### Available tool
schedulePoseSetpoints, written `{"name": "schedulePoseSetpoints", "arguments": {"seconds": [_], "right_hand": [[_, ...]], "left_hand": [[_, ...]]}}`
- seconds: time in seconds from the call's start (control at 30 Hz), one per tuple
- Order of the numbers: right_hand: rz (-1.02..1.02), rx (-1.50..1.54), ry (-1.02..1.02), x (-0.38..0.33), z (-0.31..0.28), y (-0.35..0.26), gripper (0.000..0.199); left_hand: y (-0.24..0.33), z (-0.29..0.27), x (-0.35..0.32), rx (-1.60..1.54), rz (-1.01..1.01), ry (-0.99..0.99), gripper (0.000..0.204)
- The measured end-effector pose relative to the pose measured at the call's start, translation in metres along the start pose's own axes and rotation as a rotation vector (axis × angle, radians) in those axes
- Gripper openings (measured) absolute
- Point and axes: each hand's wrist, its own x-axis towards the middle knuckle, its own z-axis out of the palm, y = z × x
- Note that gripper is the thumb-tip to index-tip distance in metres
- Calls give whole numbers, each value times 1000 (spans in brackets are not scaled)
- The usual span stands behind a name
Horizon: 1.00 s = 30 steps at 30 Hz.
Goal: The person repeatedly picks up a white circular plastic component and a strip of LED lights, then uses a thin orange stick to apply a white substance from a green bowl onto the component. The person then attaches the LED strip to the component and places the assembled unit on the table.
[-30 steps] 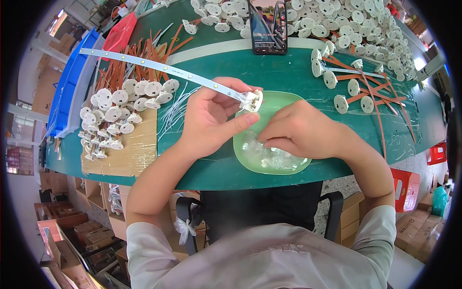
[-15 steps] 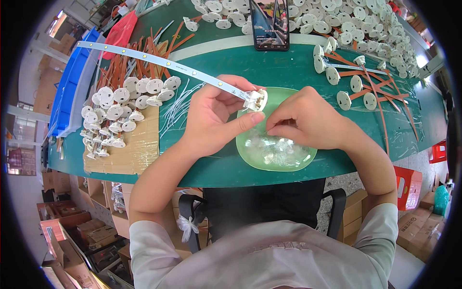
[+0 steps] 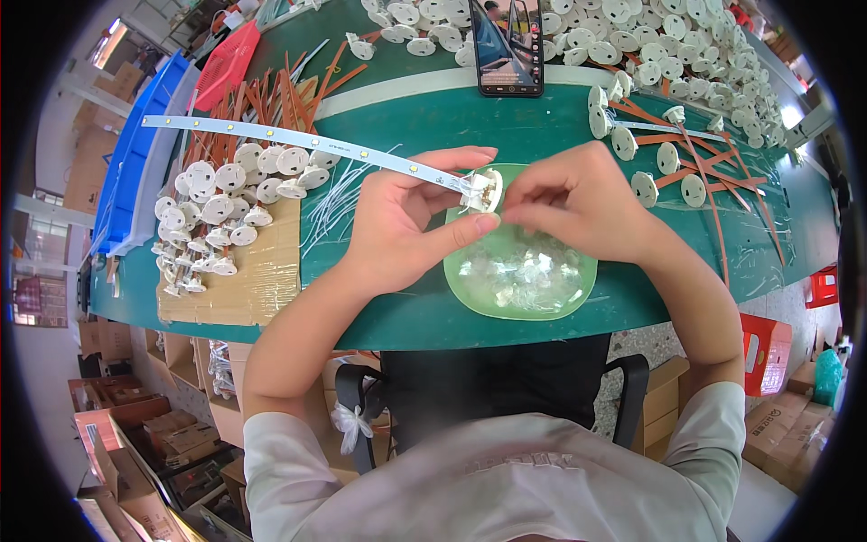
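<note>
Green matting covers the counter (image 3: 379, 316), with cardboard boxes stacked on the floor below it. At its near edge the left hand (image 3: 406, 221) pinches one white LED strip (image 3: 298, 140) at its end, thumb and fingers closed on a small white end cap (image 3: 483, 188), and the strip runs away up and left over the counter. The right hand (image 3: 578, 194) has its fingertips pressed narrow against that same cap, right above one green bowl (image 3: 519, 271) full of small clear plastic pieces, too many and too blurred to count. One phone (image 3: 508, 45) lies face up at the far side. White round caps (image 3: 221, 217) lie heaped on a sheet of cardboard (image 3: 239, 289) to the left, dozens more beyond; orange strips (image 3: 713, 194) cross the right. The long strip's free end overhangs loose parts, so a twist of the wrist could sweep some off; a slip could drop the cap into the bowl.
</note>
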Motion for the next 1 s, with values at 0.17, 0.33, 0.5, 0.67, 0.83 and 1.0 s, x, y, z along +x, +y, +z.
{"name": "schedulePoseSetpoints", "arguments": {"seconds": [0.17,0.33,0.5,0.67,0.83,1.0], "right_hand": [[51,246,361,3,-1,3,15],[81,269,298,-2,5,-5,15],[84,313,273,-4,14,-3,18],[78,232,242,-2,10,-5,15],[28,171,258,-2,6,-3,13],[-79,-49,268,-3,4,-8,13]], "left_hand": [[3,-3,-1,49,-14,-60,51],[2,1,-6,111,14,-207,59],[9,5,-5,175,19,-219,59],[8,4,-6,174,6,-172,55],[7,0,-5,197,28,-119,52],[10,2,-4,246,27,-106,52]]}}
